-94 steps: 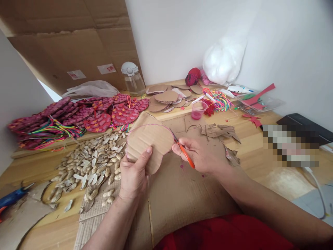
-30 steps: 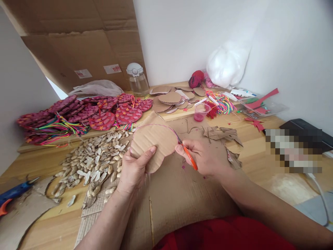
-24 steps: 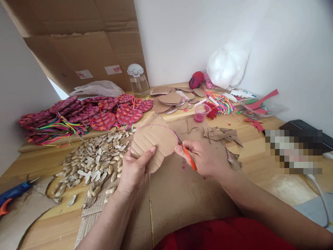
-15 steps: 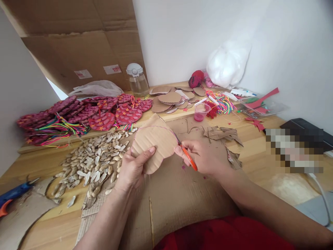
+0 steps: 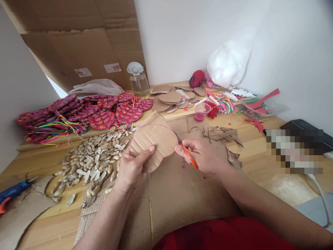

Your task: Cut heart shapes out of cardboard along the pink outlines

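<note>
My left hand [image 5: 134, 166] grips a piece of brown cardboard [image 5: 153, 139] by its lower left, thumb on top. A pink curved line is drawn near the cardboard's upper edge, and its lower outline is rounded with a notch at the lower right. My right hand [image 5: 199, 154] is closed round orange-handled scissors [image 5: 190, 158]. Their dark blades meet the cardboard's right edge along the line. Both hands are held above a large cardboard sheet [image 5: 179, 198] on the wooden table.
Peanut shells [image 5: 96, 159] lie on the left, beside a blue glue gun [image 5: 15, 191]. Behind are decorated pink pieces [image 5: 101, 107], a bottle [image 5: 137, 80], cut cardboard shapes [image 5: 170, 97] and a plastic cup [image 5: 201, 111]. Cardboard scraps [image 5: 222, 133] lie to the right.
The cardboard has shifted very slightly left and upward, and the scissors slightly right. Both hands keep their holds.
</note>
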Demonstrator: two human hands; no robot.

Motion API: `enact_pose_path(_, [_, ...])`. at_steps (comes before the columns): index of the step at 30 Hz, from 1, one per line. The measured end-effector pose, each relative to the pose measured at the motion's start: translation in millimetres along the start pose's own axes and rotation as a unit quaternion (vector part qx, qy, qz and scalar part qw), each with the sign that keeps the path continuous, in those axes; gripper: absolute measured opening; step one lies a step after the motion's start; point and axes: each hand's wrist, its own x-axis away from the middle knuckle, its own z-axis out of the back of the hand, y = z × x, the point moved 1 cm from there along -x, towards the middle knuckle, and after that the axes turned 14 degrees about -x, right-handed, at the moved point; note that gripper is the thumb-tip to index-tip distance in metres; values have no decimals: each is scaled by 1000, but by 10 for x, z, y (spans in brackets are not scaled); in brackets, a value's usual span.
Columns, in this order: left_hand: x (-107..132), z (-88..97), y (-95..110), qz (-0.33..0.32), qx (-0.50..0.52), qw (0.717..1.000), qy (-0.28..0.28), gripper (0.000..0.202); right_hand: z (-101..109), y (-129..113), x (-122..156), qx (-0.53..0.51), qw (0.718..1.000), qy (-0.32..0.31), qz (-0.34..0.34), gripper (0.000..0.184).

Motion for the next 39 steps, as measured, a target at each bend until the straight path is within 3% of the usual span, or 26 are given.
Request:
enact_pose_path(7, [-1, 8, -5, 5, -8, 1000, -8, 62, -1, -7, -7, 14, 1000, -22, 4, 47])
enact_pose_path(21, [-14, 16, -10, -10, -2, 1000, -1, 59, -50, -44, 14, -12, 1000, 0, -4, 50])
enact_pose_path(29, [-32, 41, 12, 3, -3, 1000, -8, 64, -20, -52, 0, 68, 997, 18, -10, 50])
enact_pose_path(34, [-60, 61, 8, -54, -26, 998, 20, 62, -40, -94, 19, 114, 993, 38, -15, 48])
enact_pose_path(37, [-72, 82, 2, -83, -39, 994, 55, 62, -66, -40, 16, 79, 996, 30, -13, 46])
enact_pose_path(39, [-78, 92, 5, -84, -53, 994, 42, 62, -79, 5, 12, 26, 999, 18, -15, 46])
